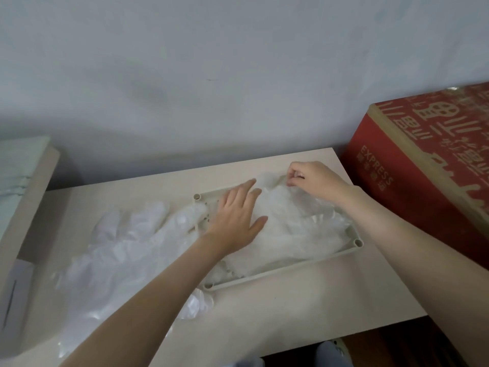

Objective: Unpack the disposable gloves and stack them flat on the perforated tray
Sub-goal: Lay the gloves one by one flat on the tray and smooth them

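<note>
A cream perforated tray (291, 272) lies on the small beige table, right of centre. Clear disposable gloves (296, 223) lie spread inside it. My left hand (236, 217) rests flat, fingers apart, on the left part of those gloves. At the tray's far edge, my right hand (309, 178) pinches the edge of the top glove between thumb and fingers. A loose heap of clear gloves (124, 250) lies on the table left of the tray, some still in thin plastic wrap.
A red cardboard box (428, 160) stands against the table's right side. A beige box or shelf (29, 197) with pale folded material sits at the left. A grey wall runs behind the table (317, 308).
</note>
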